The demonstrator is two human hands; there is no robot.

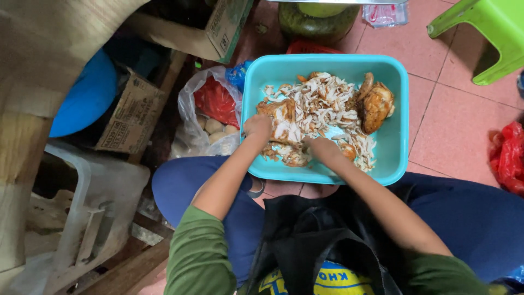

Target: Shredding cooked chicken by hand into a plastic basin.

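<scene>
Both hands are seen down in the turquoise tub (394,136), which sits on the pink tiled floor (453,120) in front of the knees. The left hand (257,127) is closed on a browned chicken piece (279,117), fingers curled over its near edge. The right hand (323,147) is pressed into the shredded chicken (322,104); whether its fingers are pinched together or spread cannot be told, as they are buried in the meat. The shreds are heaped just beyond and between both hands. Further off to the right of the right hand, a roasted chicken portion (376,106) is seen resting against the pile. Left of the left hand, outside the tub, a clear plastic bag (207,136) with pale round items is found. A green stool (486,33) is seen well off to the far right.
</scene>
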